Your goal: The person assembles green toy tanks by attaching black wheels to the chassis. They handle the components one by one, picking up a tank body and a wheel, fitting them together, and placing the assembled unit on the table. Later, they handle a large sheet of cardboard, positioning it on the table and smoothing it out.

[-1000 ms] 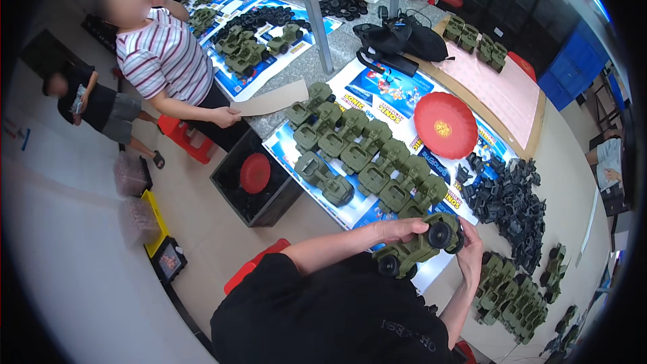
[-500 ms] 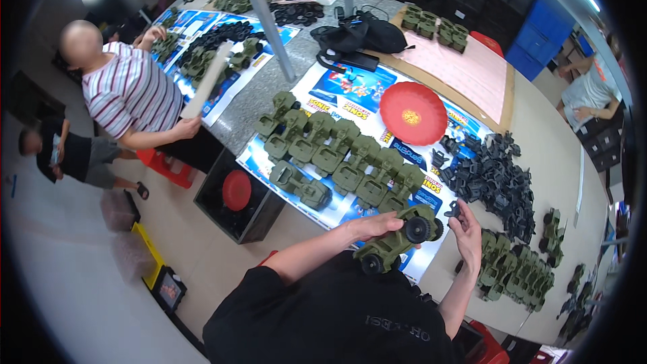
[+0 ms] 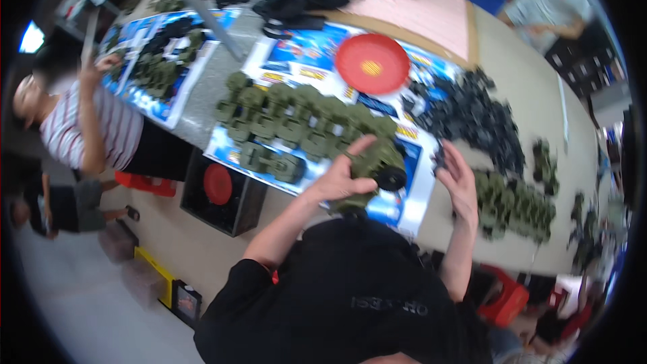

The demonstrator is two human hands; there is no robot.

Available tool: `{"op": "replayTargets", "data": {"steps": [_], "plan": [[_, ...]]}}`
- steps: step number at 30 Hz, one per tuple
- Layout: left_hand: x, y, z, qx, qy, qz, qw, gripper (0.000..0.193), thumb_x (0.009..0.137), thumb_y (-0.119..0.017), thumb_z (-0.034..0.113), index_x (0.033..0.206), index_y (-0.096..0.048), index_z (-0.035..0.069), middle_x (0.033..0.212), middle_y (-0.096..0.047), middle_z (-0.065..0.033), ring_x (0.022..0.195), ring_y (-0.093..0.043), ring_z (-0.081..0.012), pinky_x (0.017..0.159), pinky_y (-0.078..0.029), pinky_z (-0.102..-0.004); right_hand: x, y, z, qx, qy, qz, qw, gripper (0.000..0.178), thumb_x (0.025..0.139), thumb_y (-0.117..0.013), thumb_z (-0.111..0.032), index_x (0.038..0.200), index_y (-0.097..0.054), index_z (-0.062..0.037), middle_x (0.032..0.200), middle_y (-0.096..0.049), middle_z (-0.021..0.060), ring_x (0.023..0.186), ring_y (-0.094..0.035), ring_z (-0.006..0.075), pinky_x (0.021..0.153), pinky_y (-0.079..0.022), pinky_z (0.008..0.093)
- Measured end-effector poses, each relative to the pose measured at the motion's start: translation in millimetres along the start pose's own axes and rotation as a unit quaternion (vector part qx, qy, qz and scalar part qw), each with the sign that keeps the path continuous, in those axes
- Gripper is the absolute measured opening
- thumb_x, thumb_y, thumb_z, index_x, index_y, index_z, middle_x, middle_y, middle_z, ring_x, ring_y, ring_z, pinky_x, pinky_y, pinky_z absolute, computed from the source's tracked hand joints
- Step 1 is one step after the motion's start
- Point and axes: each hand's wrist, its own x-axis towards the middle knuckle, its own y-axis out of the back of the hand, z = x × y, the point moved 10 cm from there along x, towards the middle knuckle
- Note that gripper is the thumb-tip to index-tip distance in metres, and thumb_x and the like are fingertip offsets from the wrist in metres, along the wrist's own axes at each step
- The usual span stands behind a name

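L hand's grip (image 3: 340,176) clamps grn toy truck (image 3: 379,157) this side of red dish (image 3: 357,54), blk wheel (image 3: 391,178) on, R hand (image 3: 459,183) pinching sm blk pt (image 3: 439,156), prob not fitted yet.

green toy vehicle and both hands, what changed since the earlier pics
The right hand has come off the green toy vehicle and now holds a small black part. The left hand stays at the vehicle, spread wider. The red plate stayed put.

Assembly workshop: green toy vehicles (image 3: 300,121), heaped dark parts (image 3: 480,121)
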Motion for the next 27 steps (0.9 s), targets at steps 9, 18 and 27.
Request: {"op": "replayTargets", "data": {"steps": [9,18,27], "plan": [[5,-19,7,0.211,-0.054,-0.037,0.975,0.096,0.059,-0.081,0.02,0.138,-0.029,0.005,0.125,-0.05,-0.0126,0.116,-0.048,-0.02,0.099,-0.036,-0.033,-12,-33,-71,-0.171,0.154,-0.05,0.972,0.057,0.068,-0.076,-0.011,0.121,-0.055,-0.0051,0.119,-0.058,0.0097,0.107,-0.054,0.0199,0.093,-0.041,0.0331],[9,-27,8,0.349,-0.085,-0.047,0.932,0.098,0.051,-0.083,0.023,0.135,-0.035,0.01,0.121,-0.054,-0.0129,0.11,-0.053,-0.0239,0.094,-0.041,-0.0358,-17,-48,-65,-0.237,0.135,-0.101,0.957,0.053,0.069,-0.074,-0.012,0.119,-0.057,-0.0083,0.118,-0.057,0.0105,0.104,-0.055,0.0236,0.087,-0.045,0.0336],[12,-30,14,0.409,-0.107,-0.043,0.905,0.095,0.051,-0.082,0.027,0.133,-0.038,0.011,0.121,-0.053,-0.016,0.11,-0.053,-0.0332,0.093,-0.043,-0.0397,-16,-56,-51,-0.186,0.096,-0.127,0.97,0.053,0.07,-0.072,-0.011,0.121,-0.058,-0.0105,0.106,-0.056,0.0077,0.096,-0.054,0.0206,0.083,-0.045,0.0323]]}}
